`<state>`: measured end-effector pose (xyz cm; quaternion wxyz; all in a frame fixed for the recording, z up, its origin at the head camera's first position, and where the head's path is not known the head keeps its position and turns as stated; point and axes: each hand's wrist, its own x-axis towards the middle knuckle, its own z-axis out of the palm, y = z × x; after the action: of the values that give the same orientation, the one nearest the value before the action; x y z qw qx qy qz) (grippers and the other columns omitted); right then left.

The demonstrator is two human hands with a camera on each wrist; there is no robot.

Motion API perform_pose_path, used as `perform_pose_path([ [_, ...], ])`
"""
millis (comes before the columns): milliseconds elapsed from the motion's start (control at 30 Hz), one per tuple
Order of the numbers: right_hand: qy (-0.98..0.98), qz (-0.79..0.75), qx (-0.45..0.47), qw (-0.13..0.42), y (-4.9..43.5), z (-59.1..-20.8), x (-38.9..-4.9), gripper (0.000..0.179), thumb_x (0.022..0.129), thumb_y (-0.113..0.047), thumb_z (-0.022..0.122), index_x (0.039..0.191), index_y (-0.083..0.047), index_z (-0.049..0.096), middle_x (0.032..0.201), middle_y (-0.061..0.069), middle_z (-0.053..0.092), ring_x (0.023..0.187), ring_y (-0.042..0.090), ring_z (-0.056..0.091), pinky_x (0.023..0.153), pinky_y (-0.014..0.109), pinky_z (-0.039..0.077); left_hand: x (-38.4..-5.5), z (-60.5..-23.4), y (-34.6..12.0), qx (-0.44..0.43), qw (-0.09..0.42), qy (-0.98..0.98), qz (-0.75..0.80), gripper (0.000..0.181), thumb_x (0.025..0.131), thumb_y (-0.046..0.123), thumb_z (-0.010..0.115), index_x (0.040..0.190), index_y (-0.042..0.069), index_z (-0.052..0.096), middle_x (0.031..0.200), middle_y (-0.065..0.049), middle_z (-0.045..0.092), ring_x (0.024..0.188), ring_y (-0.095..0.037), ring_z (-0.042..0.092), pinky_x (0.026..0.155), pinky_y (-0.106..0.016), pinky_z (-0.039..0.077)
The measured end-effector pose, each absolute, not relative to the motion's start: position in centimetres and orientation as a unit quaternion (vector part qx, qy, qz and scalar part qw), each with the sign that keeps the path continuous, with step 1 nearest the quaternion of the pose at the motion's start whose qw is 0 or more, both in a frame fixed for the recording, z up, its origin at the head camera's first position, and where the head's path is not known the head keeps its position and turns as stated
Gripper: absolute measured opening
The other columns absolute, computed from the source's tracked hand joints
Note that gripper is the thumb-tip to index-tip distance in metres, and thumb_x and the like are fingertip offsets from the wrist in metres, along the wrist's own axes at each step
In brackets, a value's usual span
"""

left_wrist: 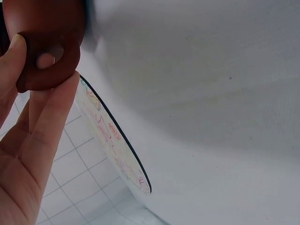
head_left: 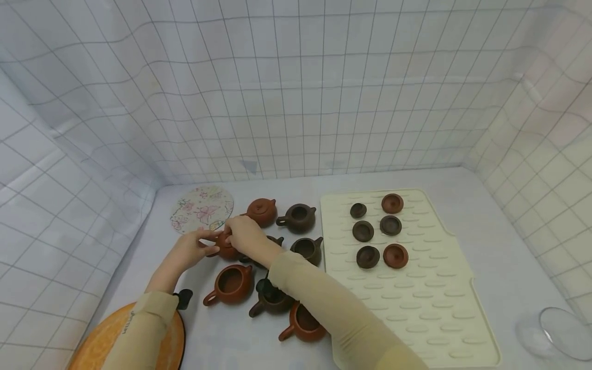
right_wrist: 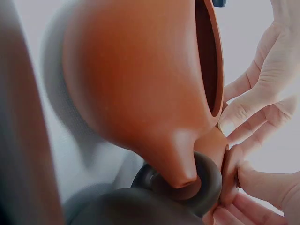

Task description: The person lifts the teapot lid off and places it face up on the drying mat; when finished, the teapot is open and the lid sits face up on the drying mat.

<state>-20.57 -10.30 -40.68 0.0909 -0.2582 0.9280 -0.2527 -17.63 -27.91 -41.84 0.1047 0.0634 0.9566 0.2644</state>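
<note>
My left hand (head_left: 188, 253) pinches the handle of a small reddish-brown teapot (left_wrist: 44, 21) between thumb and fingers. Over the same teapot, my right hand (head_left: 250, 239) pinches a reddish-brown lid (right_wrist: 230, 176) that sits at its opening; whether it is fully seated I cannot tell. Just in front stands an open reddish-brown teapot (head_left: 231, 284), its spout near a dark teapot's handle (right_wrist: 213, 178) in the right wrist view. Behind my right hand is a reddish-brown teapot with its lid on (head_left: 261, 210).
Several open teapots, among them a dark brown teapot (head_left: 300, 226), stand right of my hands. A cream tray (head_left: 430, 308) bears several lids, including a red lid (head_left: 395, 256). Around are a floral round mat (head_left: 199, 205), an orange round board (head_left: 104, 339) and a clear glass (head_left: 561, 334).
</note>
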Motion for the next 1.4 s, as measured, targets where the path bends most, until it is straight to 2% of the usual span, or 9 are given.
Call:
perform_pose_path([
  [200,0.917,-0.290,-0.260,0.085,-9.6,-40.7,-20.8,0.005,0.093,-0.016,0.069,0.094,-0.011,0.067,0.094,-0.001,0.067,0.078,0.007,0.058,0.064,0.014,0.043,-17.8,-41.8,-27.8,0.060,0.108,0.956,0.267,0.044,0.090,0.013,0.072,0.128,-0.004,0.061,0.119,-0.030,0.065,0.095,-0.039,0.070,0.072,-0.043,0.057],
  [400,0.891,-0.388,-0.216,0.096,-7.3,-40.0,-21.1,0.016,0.094,-0.025,0.068,0.105,-0.012,0.070,0.106,0.001,0.072,0.097,0.015,0.066,0.079,0.021,0.052,-17.9,-41.6,-27.9,0.063,0.116,0.956,0.262,0.045,0.090,0.015,0.071,0.130,-0.004,0.060,0.122,-0.031,0.063,0.097,-0.040,0.069,0.073,-0.043,0.057],
  [533,0.854,-0.464,-0.186,0.143,-4.4,-39.1,-21.5,0.024,0.096,-0.030,0.066,0.113,-0.014,0.071,0.117,0.003,0.069,0.107,0.019,0.064,0.089,0.030,0.053,-17.8,-41.5,-28.1,0.066,0.113,0.956,0.262,0.045,0.090,0.015,0.072,0.130,-0.002,0.060,0.128,-0.034,0.058,0.098,-0.041,0.069,0.073,-0.043,0.057],
  [767,0.665,-0.703,-0.078,0.239,2.8,-37.5,-22.2,0.029,0.099,-0.008,0.058,0.123,0.008,0.058,0.122,0.016,0.060,0.114,0.028,0.064,0.100,0.036,0.052,-18.1,-41.5,-27.9,0.070,0.104,0.958,0.258,0.044,0.089,0.014,0.072,0.129,-0.002,0.061,0.136,-0.038,0.048,0.100,-0.043,0.068,0.075,-0.044,0.058],
  [900,0.612,-0.750,-0.077,0.237,8.1,-37.2,-21.8,0.033,0.103,-0.004,0.048,0.131,0.012,0.048,0.122,0.013,0.056,0.107,0.018,0.064,0.100,0.031,0.052,-18.0,-41.6,-27.8,0.066,0.107,0.958,0.259,0.043,0.090,0.013,0.071,0.130,-0.002,0.061,0.141,-0.039,0.042,0.103,-0.044,0.067,0.077,-0.045,0.058],
  [1067,0.579,-0.783,-0.052,0.220,14.7,-37.9,-20.5,0.039,0.105,-0.004,0.041,0.142,0.008,0.039,0.125,0.010,0.056,0.104,0.014,0.068,0.098,0.029,0.052,-18.0,-41.5,-27.9,0.066,0.113,0.957,0.261,0.043,0.090,0.013,0.071,0.130,-0.003,0.060,0.133,-0.034,0.054,0.101,-0.043,0.067,0.078,-0.045,0.057],
  [1167,0.588,-0.781,-0.041,0.206,18.3,-39.0,-19.7,0.035,0.106,-0.006,0.039,0.140,0.004,0.042,0.121,0.006,0.060,0.105,0.013,0.069,0.097,0.026,0.052,-18.0,-41.5,-27.9,0.069,0.116,0.956,0.261,0.044,0.090,0.013,0.071,0.129,-0.003,0.060,0.123,-0.030,0.063,0.099,-0.042,0.068,0.077,-0.045,0.057],
  [1333,0.568,-0.801,-0.024,0.188,23.4,-40.4,-18.1,0.024,0.106,-0.011,0.041,0.128,-0.006,0.051,0.115,0.000,0.065,0.105,0.012,0.070,0.094,0.023,0.053,-18.0,-41.4,-27.9,0.068,0.118,0.956,0.258,0.045,0.090,0.014,0.071,0.130,-0.003,0.060,0.123,-0.030,0.062,0.099,-0.042,0.068,0.075,-0.045,0.057],
  [1400,0.546,-0.817,-0.009,0.185,25.0,-40.7,-17.3,0.027,0.106,-0.016,0.044,0.131,-0.005,0.047,0.113,-0.001,0.066,0.104,0.012,0.069,0.093,0.023,0.053,-18.0,-41.4,-27.8,0.066,0.118,0.956,0.259,0.045,0.090,0.014,0.071,0.130,-0.003,0.060,0.124,-0.031,0.062,0.100,-0.042,0.068,0.076,-0.045,0.057],
])
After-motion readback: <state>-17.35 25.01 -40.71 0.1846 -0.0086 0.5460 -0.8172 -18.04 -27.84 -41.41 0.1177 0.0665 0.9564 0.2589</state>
